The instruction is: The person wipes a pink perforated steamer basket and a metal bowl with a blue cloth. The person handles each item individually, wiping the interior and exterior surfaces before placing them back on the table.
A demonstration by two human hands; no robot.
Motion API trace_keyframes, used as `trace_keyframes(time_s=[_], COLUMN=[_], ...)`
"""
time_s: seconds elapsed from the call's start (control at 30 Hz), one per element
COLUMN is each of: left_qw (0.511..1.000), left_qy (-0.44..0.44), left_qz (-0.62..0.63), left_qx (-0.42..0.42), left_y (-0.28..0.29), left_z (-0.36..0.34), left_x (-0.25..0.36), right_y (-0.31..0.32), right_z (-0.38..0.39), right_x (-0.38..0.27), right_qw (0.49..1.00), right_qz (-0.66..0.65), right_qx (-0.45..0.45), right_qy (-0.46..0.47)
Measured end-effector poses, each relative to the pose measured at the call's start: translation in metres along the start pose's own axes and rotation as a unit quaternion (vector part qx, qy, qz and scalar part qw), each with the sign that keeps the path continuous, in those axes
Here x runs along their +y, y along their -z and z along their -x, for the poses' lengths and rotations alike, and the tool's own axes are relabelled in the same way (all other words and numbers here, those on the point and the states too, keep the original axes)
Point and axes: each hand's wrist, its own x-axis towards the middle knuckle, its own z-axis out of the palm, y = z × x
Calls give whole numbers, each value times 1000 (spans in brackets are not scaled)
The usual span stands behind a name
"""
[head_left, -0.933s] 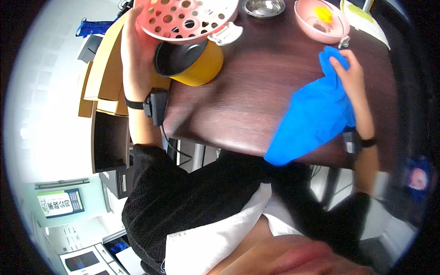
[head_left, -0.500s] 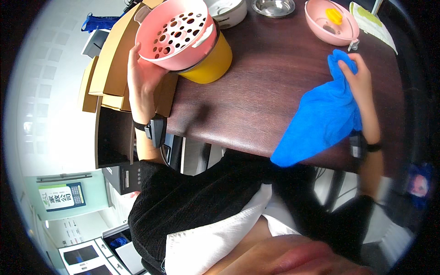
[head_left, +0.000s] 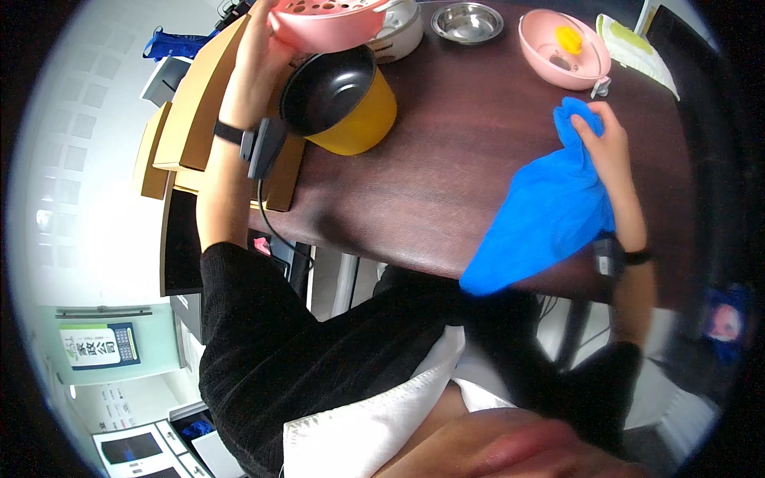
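At the upper left, my left hand (head_left: pixel 259 68) grips the side of a pink steamer basket (head_left: pixel 331 32) with round holes in its bottom; the picture's top edge cuts part of it off. Below it on the table stands a yellow pot (head_left: pixel 362 119) with a black inside, its mouth open to view. On the right, my right hand (head_left: pixel 607 142) is closed on the upper end of a blue cloth (head_left: pixel 542 219). That cloth hangs and spreads toward me, its lower tip near the table's front edge.
Along the far side of the brown table (head_left: pixel 446 175) are a white round appliance (head_left: pixel 402 40), a steel bowl (head_left: pixel 466 24), a pink bowl-shaped lid (head_left: pixel 542 60) with a yellow piece in it, and a folded white-green cloth (head_left: pixel 637 56). Cardboard boxes (head_left: pixel 199 103) stand at the left.
My left hand has moved the pink basket up and away from me, off the yellow pot, uncovering its black inside. My right hand still holds the blue cloth.
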Motion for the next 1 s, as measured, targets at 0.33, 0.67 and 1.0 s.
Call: trace_keyframes(time_s=[0.33, 0.67, 1.0], left_qw=[987, 979, 986], left_qy=[64, 190, 90], left_qz=[-113, -62, -84], left_qx=[-93, 26, -114], left_y=[-23, -9, -94], left_z=[-78, -91, -24], left_x=[-33, -35, -23], right_y=[1, -2, 2], right_z=[0, 3, 3], right_x=[-1, -8, -9], right_qw=[1000, 999, 999], right_qz=[-2, 9, 15], right_qx=[-22, -36, -43], right_qy=[0, 1, -4])
